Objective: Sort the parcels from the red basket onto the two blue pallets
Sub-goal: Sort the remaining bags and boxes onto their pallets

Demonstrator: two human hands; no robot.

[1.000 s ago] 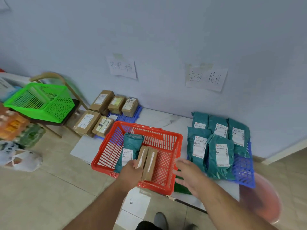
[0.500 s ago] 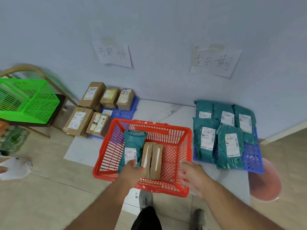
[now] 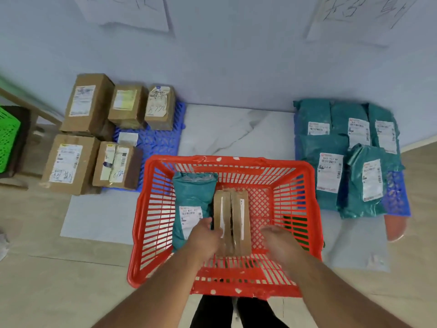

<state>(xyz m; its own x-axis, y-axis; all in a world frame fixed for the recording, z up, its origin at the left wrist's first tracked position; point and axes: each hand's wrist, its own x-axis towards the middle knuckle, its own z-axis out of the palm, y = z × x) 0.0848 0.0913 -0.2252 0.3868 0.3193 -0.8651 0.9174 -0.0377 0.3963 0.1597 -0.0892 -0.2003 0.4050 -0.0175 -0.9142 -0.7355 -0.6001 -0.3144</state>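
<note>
The red basket (image 3: pixel 227 159) stands on the floor right in front of me. A teal mailer bag (image 3: pixel 192 192) lies in it, beside two narrow brown boxes (image 3: pixel 238 209) standing side by side. My left hand (image 3: pixel 205 235) is inside the basket, its fingers curled on the near left edge of the brown boxes, between them and the bag. Blurred and with fingers apart, my right hand (image 3: pixel 279 240) is just right of the boxes and holds nothing. The left blue pallet (image 3: pixel 156 140) carries several cardboard boxes (image 3: pixel 87 102). The right blue pallet (image 3: pixel 397 197) carries several teal bags (image 3: pixel 331 171).
A white marble-patterned board (image 3: pixel 236 131) lies under the basket and pallets, against the wall. Two handwritten paper signs (image 3: pixel 125 10) hang above the pallets. A green basket (image 3: pixel 7 138) sits on a wooden chair at far left. A pink round object (image 3: pixel 395 228) lies right of the basket.
The view has closed in and tilted down on the red basket. Both hands have gone deeper into it; the right hand moved from the rim toward the brown boxes.
</note>
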